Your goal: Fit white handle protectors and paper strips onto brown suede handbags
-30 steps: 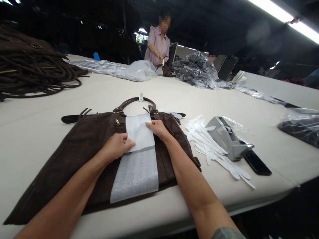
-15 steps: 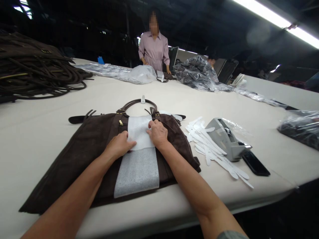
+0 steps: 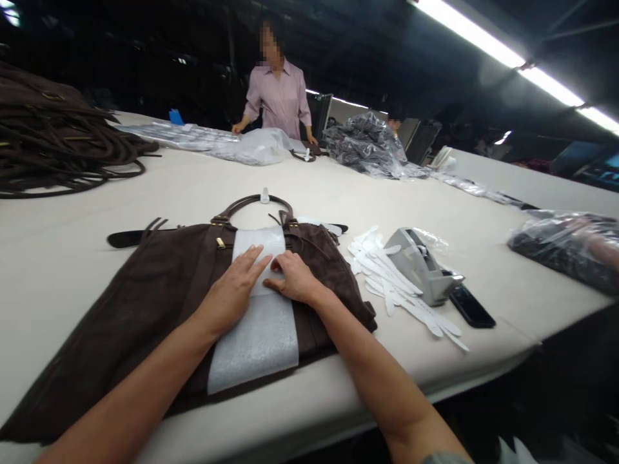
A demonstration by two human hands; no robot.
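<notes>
A dark brown handbag [image 3: 159, 296] lies flat on the table in front of me, its looped handle [image 3: 242, 205] pointing away. A strip of white foam wrap [image 3: 261, 341] runs down the middle of the bag, its upper part overlapping the lower. My left hand [image 3: 235, 290] rests flat on the foam, fingers stretched towards the handle. Beside it, my right hand [image 3: 294, 278] touches the foam's right part, with fingers bent and thumb apart from them. A small white clip-like piece [image 3: 264, 195] sits on the handle.
Right of the bag are white toothed strips [image 3: 387, 277], a grey tape dispenser [image 3: 423, 267] and a black phone [image 3: 471, 306]. Brown bags [image 3: 53, 135] are piled at left. Plastic-wrapped items [image 3: 365, 145] lie at the back, where a person [image 3: 278, 96] stands; another wrapped bundle [image 3: 556, 251] is at far right.
My left hand has flattened out and moved up the foam. My right hand has slid down and inward, closer to the left. The camera view has shifted right; the co-worker's arms have spread.
</notes>
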